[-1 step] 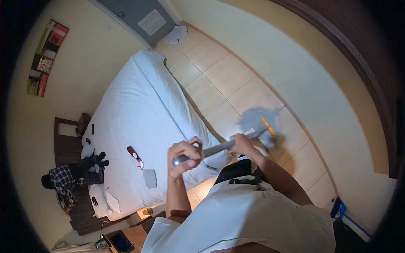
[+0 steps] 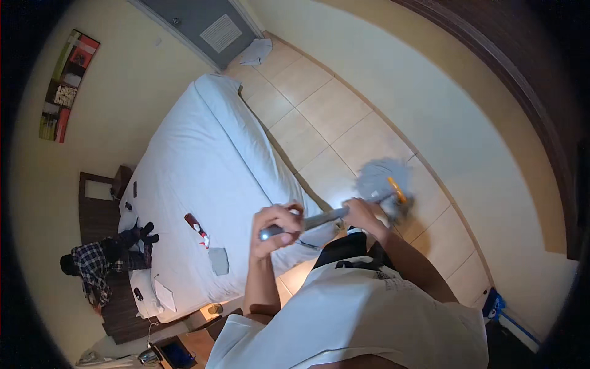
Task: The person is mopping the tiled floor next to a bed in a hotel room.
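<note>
A mop with a grey metal handle (image 2: 324,218) is held slantwise in front of me. My left hand (image 2: 276,229) is wrapped round the handle near its top end, thumb lying along it. Lower down, my right hand (image 2: 362,215) grips the same handle. The grey string mop head (image 2: 384,177), blurred by motion, rests on the tiled floor (image 2: 326,117) to the right. A yellow clamp (image 2: 397,190) shows on the mop head.
The bed (image 2: 184,147) with a white sheet stands left, holding a red-and-white bottle (image 2: 196,230) and grey cloth (image 2: 219,261). Beyond it, a person in a checked shirt (image 2: 92,264) bends by the headboard. A blue brush (image 2: 493,304) leans lower right; a grey door (image 2: 196,24) is far.
Both hands and the handle have shifted slightly to the right. The mop head and its yellow clamp have slid a little to the right across the tiles.
</note>
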The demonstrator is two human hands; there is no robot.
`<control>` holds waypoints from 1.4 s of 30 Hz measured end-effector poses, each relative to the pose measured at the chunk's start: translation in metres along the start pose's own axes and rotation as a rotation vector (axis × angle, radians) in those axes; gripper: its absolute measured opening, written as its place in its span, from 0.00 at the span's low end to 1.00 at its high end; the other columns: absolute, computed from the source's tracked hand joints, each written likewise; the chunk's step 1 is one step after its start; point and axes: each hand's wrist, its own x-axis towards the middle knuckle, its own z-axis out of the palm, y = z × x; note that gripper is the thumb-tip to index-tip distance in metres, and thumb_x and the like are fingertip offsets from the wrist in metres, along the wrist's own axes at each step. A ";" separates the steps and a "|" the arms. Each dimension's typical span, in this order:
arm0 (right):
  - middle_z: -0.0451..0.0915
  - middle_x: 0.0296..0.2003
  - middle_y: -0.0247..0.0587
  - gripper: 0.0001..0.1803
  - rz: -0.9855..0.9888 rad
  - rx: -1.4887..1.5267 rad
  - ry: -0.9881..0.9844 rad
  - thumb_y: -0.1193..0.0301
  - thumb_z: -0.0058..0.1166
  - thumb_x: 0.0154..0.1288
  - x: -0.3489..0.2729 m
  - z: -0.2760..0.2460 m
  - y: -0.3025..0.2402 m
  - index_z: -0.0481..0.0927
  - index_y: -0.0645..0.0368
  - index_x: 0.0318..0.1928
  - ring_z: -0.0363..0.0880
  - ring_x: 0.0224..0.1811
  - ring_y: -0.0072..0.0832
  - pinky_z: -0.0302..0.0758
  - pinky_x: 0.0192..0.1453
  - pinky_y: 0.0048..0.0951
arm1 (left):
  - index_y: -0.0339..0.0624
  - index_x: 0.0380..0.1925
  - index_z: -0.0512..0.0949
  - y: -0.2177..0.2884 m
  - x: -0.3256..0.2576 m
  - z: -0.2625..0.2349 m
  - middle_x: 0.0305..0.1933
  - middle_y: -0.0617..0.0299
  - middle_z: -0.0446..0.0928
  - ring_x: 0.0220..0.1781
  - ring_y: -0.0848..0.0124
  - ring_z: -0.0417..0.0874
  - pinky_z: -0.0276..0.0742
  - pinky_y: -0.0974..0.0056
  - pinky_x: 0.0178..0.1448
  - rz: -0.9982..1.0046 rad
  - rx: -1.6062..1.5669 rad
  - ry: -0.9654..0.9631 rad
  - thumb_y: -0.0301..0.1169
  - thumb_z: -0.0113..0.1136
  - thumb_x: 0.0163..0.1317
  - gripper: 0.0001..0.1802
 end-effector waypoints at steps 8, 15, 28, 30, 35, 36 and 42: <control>0.72 0.23 0.45 0.08 0.198 -0.086 0.262 0.70 0.55 0.37 -0.070 -0.022 0.095 0.74 0.57 0.23 0.72 0.29 0.41 0.70 0.36 0.37 | 0.34 0.17 0.72 -0.068 0.024 0.050 0.17 0.62 0.68 0.18 0.75 0.66 0.58 0.72 0.22 -0.234 -0.001 -0.317 0.32 0.48 0.43 0.10; 0.74 0.24 0.49 0.09 -0.017 -0.059 0.178 0.67 0.54 0.37 0.013 -0.029 0.041 0.74 0.59 0.19 0.74 0.32 0.41 0.71 0.35 0.36 | 0.36 0.08 0.68 -0.013 0.055 0.031 0.07 0.62 0.63 0.09 0.71 0.60 0.56 0.63 0.26 -0.039 0.174 -0.048 0.35 0.49 0.42 0.14; 0.70 0.18 0.43 0.07 -0.518 0.228 0.259 0.67 0.51 0.37 0.126 -0.046 0.044 0.69 0.55 0.17 0.68 0.26 0.44 0.65 0.29 0.37 | 0.35 0.15 0.73 -0.007 0.118 0.046 0.11 0.59 0.69 0.14 0.65 0.69 0.62 0.59 0.37 0.179 0.335 -0.137 0.29 0.52 0.35 0.08; 0.70 0.19 0.44 0.09 -0.284 0.246 0.228 0.67 0.53 0.38 0.107 -0.050 0.042 0.69 0.57 0.18 0.70 0.28 0.44 0.66 0.31 0.37 | 0.37 0.16 0.72 -0.008 0.122 0.035 0.09 0.60 0.68 0.11 0.68 0.68 0.62 0.59 0.35 0.195 0.259 -0.099 0.32 0.53 0.37 0.08; 0.73 0.23 0.48 0.12 -0.108 0.203 0.359 0.66 0.55 0.41 0.056 -0.080 0.048 0.72 0.61 0.23 0.72 0.31 0.43 0.68 0.37 0.38 | 0.38 0.15 0.70 -0.035 0.137 0.014 0.07 0.64 0.64 0.09 0.73 0.64 0.60 0.60 0.31 0.034 -0.046 0.037 0.34 0.53 0.42 0.10; 0.73 0.24 0.49 0.11 -0.028 0.212 0.357 0.67 0.54 0.41 0.047 -0.085 0.051 0.73 0.62 0.24 0.72 0.31 0.43 0.67 0.36 0.38 | 0.37 0.16 0.71 -0.045 0.143 0.010 0.08 0.64 0.64 0.09 0.74 0.63 0.60 0.62 0.29 -0.034 -0.041 -0.020 0.33 0.52 0.42 0.10; 0.73 0.20 0.51 0.09 0.366 0.071 0.389 0.69 0.55 0.39 0.051 -0.092 0.071 0.74 0.62 0.20 0.72 0.28 0.46 0.67 0.34 0.40 | 0.29 0.17 0.70 -0.106 0.182 -0.005 0.15 0.61 0.65 0.14 0.78 0.60 0.54 0.73 0.20 -0.252 -0.159 -0.297 0.32 0.46 0.44 0.13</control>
